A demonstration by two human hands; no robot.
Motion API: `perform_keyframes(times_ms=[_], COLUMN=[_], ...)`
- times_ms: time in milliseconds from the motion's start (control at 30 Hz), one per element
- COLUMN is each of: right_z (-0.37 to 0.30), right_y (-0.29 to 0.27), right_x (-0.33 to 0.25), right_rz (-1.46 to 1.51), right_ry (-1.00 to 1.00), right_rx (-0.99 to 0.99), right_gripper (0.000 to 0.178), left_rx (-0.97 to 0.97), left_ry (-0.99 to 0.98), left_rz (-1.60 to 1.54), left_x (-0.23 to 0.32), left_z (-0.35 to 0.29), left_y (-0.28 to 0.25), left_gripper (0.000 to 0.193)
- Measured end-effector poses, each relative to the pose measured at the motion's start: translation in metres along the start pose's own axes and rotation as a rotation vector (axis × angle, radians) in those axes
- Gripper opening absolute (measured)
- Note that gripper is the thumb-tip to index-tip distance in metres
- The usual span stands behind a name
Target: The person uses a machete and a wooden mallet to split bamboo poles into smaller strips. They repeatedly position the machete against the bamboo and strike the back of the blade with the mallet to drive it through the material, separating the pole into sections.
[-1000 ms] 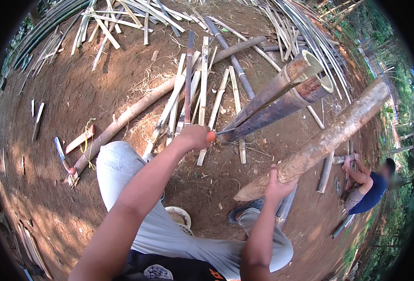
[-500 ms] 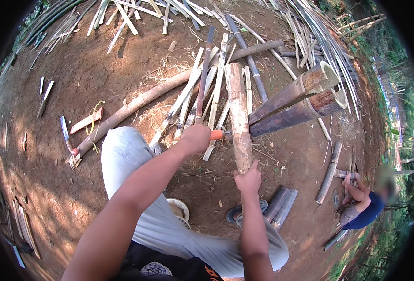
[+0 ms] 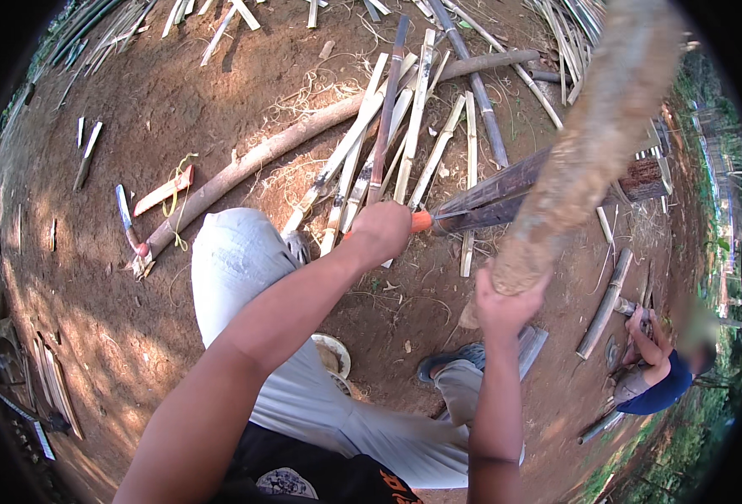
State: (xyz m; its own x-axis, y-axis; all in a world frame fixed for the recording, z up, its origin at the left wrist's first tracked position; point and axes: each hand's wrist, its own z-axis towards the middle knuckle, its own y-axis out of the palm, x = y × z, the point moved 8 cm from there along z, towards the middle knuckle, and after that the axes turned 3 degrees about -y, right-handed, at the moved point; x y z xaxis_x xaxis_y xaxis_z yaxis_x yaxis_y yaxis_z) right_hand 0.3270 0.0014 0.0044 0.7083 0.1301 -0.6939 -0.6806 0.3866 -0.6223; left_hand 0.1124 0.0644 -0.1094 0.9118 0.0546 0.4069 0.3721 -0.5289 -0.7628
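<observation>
My left hand (image 3: pixel 384 228) is closed round the orange handle of a knife (image 3: pixel 422 221). Its metal blade sits at the near end of a dark bamboo pole (image 3: pixel 493 183), which is split lengthwise into two halves that spread apart. In my right hand (image 3: pixel 510 304) is a thick wooden log (image 3: pixel 581 151), gripped by its lower end. The log is tilted up and to the right, blurred and close to the camera. It hides part of the bamboo, and a gap seems to lie between the log and the knife.
Pale bamboo strips (image 3: pixel 415 118) lean across a long wooden pole (image 3: pixel 278 147) ahead. At left lie a blue-handled tool (image 3: pixel 125 212) and a reddish piece with yellow cord (image 3: pixel 165 191). A pale bowl (image 3: pixel 343 359) is beside my leg. Another person (image 3: pixel 652 374) crouches at right near a bamboo length (image 3: pixel 606 304).
My right hand has swung the log up and to the right, off the knife area toward the camera. The knife and left hand have shifted slightly right and up in the picture.
</observation>
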Motion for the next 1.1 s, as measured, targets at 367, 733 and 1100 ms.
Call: perform_keyframes(times_ms=[367, 733, 1100], right_z=[-0.012, -0.043, 0.015], right_y=[0.043, 0.048, 0.018], right_x=[0.075, 0.109, 0.019], right_rz=[-0.394, -0.344, -0.126], right_ry=[0.21, 0.298, 0.12], right_rx=[-0.483, -0.349, -0.243], right_gripper=[0.065, 0.068, 0.063], left_rx=[0.087, 0.033, 0.09], left_ry=[-0.015, 0.008, -0.057], left_rz=[-0.019, 0.032, 0.055], left_x=[-0.025, -0.004, -0.028], left_z=[0.027, 0.021, 0.039], left_y=[0.018, 0.023, 0.044], left_gripper=[0.018, 0.023, 0.02])
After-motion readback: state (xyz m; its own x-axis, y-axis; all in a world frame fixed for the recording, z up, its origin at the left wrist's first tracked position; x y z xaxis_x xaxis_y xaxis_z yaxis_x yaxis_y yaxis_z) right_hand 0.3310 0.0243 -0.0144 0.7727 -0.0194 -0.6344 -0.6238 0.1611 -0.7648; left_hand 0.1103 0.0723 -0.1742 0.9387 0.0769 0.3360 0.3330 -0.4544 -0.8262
